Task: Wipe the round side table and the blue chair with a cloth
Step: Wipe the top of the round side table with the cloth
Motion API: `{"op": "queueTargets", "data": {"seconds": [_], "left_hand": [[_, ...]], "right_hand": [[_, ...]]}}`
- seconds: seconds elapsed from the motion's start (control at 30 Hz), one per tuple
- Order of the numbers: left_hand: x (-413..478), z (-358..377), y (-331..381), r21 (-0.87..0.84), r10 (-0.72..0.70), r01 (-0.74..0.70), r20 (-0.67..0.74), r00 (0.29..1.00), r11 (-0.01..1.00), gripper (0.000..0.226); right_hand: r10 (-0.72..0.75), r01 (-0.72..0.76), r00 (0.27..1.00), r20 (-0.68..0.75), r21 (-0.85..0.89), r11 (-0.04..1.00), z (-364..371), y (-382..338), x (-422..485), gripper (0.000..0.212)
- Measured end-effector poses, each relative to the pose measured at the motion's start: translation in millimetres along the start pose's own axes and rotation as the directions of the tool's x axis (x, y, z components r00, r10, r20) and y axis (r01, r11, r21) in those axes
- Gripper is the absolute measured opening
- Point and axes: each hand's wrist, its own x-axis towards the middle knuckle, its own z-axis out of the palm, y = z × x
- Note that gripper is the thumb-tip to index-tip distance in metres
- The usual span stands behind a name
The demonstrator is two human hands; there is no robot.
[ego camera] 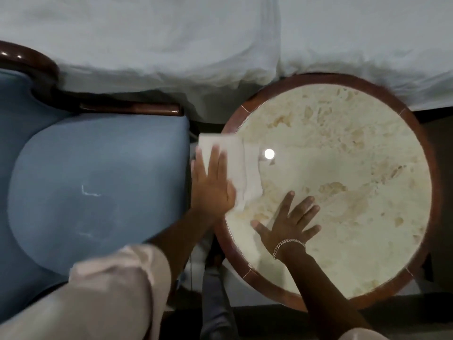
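Observation:
The round side table (343, 148) has a cream marbled top and a reddish-brown wooden rim, and it stands on the right. A white folded cloth (241, 168) lies over its left edge. My left hand (212, 184) presses flat on the cloth with fingers stretched out, partly off the rim. My right hand (289, 222), wearing a chain bracelet, rests flat with fingers spread on the table's near-left part and holds nothing. The blue chair (98, 180) with its padded seat and dark wooden frame stands directly left of the table.
A bed with white sheets (196, 40) runs across the top, close behind chair and table. Dark floor (438, 148) shows right of the table. A bright light reflection (269, 153) glints on the tabletop. My legs and a shoe show in the narrow gap below.

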Motion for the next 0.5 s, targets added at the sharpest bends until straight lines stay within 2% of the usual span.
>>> {"op": "queueTargets", "data": {"seconds": [0.1, 0.17, 0.3, 0.33, 0.43, 0.5], "left_hand": [[49.8, -14.9, 2.6, 0.056, -0.011, 0.012, -0.025, 1.000, 0.998, 0.076], [19.1, -8.6, 4.4, 0.063, -0.006, 0.008, -0.030, 1.000, 0.998, 0.076], [-72.0, 6.5, 9.4, 0.039, -0.033, 0.030, 0.094, 0.995, 0.999, 0.075], [-62.4, 4.5, 10.4, 0.010, -0.042, 0.041, 0.100, 0.994, 0.999, 0.076], [30.2, -10.5, 29.1, -0.019, -0.002, 0.002, -0.008, 1.000, 1.000, 0.077], [87.5, -20.2, 45.8, -0.027, 0.007, -0.007, 0.003, 1.000, 1.000, 0.078]], "right_hand": [[0.014, -0.015, 1.000, 0.027, 0.017, 1.000, -2.0, -2.1, -0.1, 0.129], [0.019, -0.020, 0.999, 0.047, 0.022, 1.000, -5.1, -2.7, -0.2, 0.129], [0.035, -0.037, 0.997, 0.066, 0.029, 0.999, -4.8, -5.0, 1.3, 0.136], [0.036, -0.037, 0.998, 0.058, 0.028, 0.999, -3.4, -4.1, 1.7, 0.136], [0.024, -0.027, 0.998, 0.052, 0.048, 0.998, -1.8, -2.9, 3.5, 0.131], [0.024, -0.027, 0.998, 0.056, 0.052, 0.998, -1.2, -1.4, 3.9, 0.130]]}}
